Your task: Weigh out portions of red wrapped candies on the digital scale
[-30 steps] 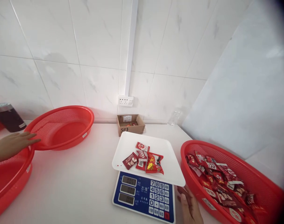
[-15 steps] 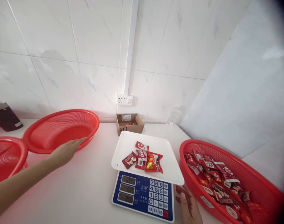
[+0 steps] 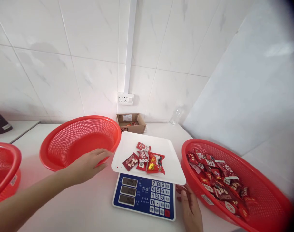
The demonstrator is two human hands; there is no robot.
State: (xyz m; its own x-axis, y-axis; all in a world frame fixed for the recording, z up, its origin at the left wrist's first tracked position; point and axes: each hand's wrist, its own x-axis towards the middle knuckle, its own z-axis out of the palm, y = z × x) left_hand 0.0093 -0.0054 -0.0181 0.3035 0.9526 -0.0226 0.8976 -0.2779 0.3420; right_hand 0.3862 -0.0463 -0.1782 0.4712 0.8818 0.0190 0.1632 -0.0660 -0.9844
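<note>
My left hand [image 3: 90, 165] is closed on the front right rim of a red mesh basket [image 3: 51, 161], with no contents seen in it. To its right stands a blue electronic scale [image 3: 143, 195] with a white weighing tray [image 3: 172, 161]. On the tray lie several small red snack packets [image 3: 156, 163], and the top display reads about 0.057. My right hand [image 3: 191, 206] rests beside the scale's right edge, thumb and fingers apart, its fingertips partly shaded under the tray's corner.
A red basket [image 3: 207, 199] heaped with red packets stands at the right. Another red basket [image 3: 13, 154] is cut off at the left, with a dark cup [image 3: 0, 124] behind it. Near the wall are a small cardboard box [image 3: 137, 129] and a clear plastic container [image 3: 176, 116].
My left hand and the red mesh basket have moved right, close to the scale's tray. The view has shifted slightly. My right hand stays beside the scale.
</note>
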